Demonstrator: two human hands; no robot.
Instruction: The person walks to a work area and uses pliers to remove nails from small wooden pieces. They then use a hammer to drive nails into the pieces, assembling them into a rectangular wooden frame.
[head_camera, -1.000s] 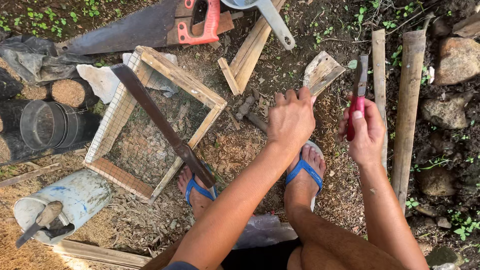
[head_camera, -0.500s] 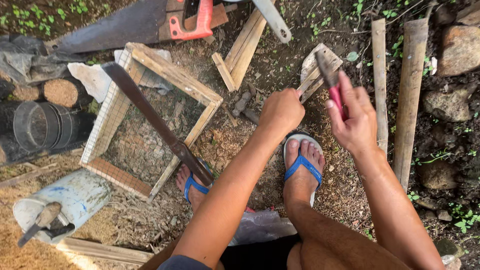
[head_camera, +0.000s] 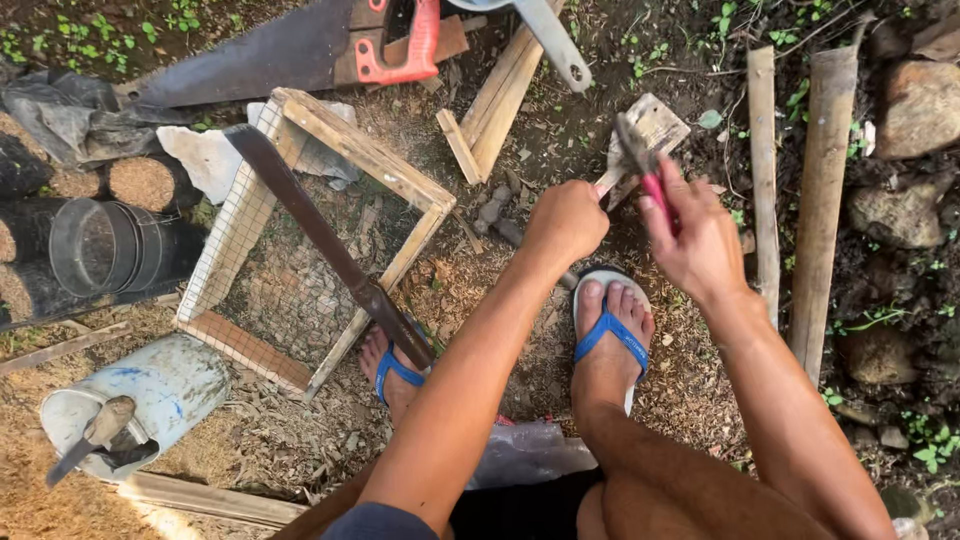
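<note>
- Hands: left hand (head_camera: 566, 222) is fisted around the near end of a small wood scrap (head_camera: 648, 135), pinning it near the ground; right hand (head_camera: 700, 235) is wrapped around a red-handled tool (head_camera: 645, 170), its grey head raised over the scrap.
- Scrap lies at 1 o'clock from the right sandal (head_camera: 610, 320), just beyond the toes.
- Progress: scrap looks whole; whether any cut or blow has landed cannot be told, so most of the work seems left.
- Mesh frame (head_camera: 300, 230) sits at 10 o'clock, a long blade (head_camera: 325, 240) across it.
- Saw (head_camera: 300, 50) lies at 11 o'clock; white bucket (head_camera: 150, 400) at 8 o'clock.
</note>
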